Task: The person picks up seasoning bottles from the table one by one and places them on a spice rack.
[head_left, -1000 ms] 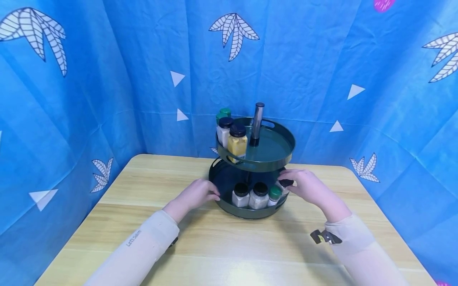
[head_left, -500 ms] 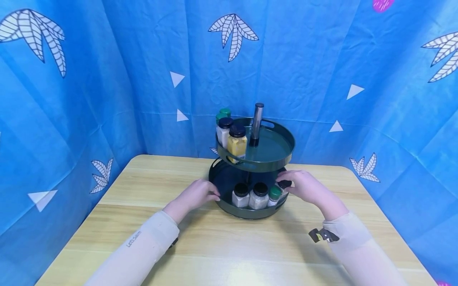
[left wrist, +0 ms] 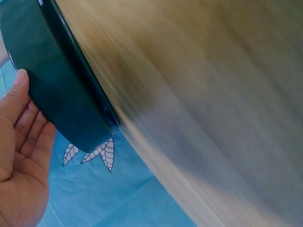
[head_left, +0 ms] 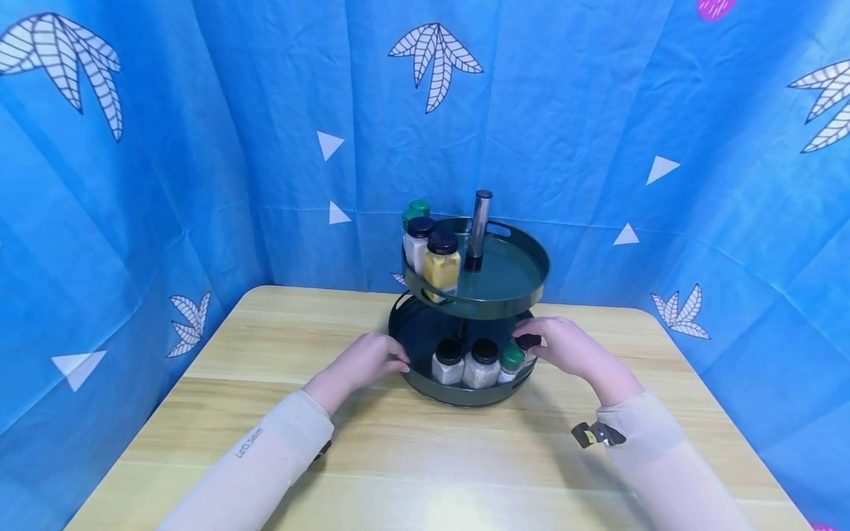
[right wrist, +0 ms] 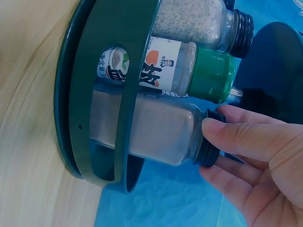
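Observation:
A two-tier dark green turntable rack (head_left: 465, 398) stands on the table. In the head view my left hand (head_left: 372, 361) is at the left rim of its lower tray; in the left wrist view the thumb lies on the outer wall (left wrist: 57, 90), the fingers partly hidden behind the rim. My right hand (head_left: 564, 345) grips the black cap (right wrist: 209, 142) of a spice jar of greyish powder (right wrist: 161, 130), upright in the lower tray's right side. Beside it stand a green-capped spice bottle (head_left: 511, 360) and two black-capped jars, one (head_left: 482, 365) with pale coarse grains.
On the upper tray (head_left: 511, 273) are a yellow-filled jar (head_left: 441, 265), a black-capped white-filled jar (head_left: 417, 247) and green-capped bottles (head_left: 417, 209) at the left. A metal post (head_left: 478, 228) rises through it. Blue patterned cloth (head_left: 564, 147) surrounds the wooden table (head_left: 398, 457).
My right hand has shifted very slightly inward with the black-capped jar, which stands a little more upright. My left hand stays on the rim.

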`<state>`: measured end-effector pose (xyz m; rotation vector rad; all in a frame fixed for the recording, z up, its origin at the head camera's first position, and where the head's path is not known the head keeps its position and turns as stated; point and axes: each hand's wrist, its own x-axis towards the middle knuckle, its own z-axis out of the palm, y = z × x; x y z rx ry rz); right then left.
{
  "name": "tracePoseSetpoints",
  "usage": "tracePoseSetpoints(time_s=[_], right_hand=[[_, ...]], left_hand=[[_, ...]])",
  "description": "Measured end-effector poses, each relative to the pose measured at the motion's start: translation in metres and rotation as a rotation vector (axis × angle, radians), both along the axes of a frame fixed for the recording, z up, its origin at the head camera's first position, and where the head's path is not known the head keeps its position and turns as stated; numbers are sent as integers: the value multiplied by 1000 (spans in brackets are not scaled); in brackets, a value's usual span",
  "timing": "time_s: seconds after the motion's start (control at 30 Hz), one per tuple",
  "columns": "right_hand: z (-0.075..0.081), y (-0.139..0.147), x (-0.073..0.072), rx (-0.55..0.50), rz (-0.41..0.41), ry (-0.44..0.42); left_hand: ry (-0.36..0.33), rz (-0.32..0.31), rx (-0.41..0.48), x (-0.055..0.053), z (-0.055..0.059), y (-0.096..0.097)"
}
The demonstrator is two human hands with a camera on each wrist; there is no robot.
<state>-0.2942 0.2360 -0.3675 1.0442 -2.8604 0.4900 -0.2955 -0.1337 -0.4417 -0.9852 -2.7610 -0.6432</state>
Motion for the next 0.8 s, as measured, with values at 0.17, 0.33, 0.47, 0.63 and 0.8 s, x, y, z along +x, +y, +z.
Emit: tracePoseSetpoints(time_s=[0.17, 0.33, 0.47, 0.63, 0.8], right_hand=[[1, -1, 0, 14, -2, -16], [1, -2, -1, 19, -11, -20], [0, -3, 0, 21, -24, -29], [-1, -2, -1, 20, -27, -21], [-3, -2, -2, 17, -22, -6]], left_hand=[[0, 6, -5, 1, 0, -1], [-4, 7, -2, 2, 1, 0], [-2, 2, -4, 2, 1, 0], [-2, 4, -9, 2, 2, 1], [0, 6, -11, 1, 3, 1]])
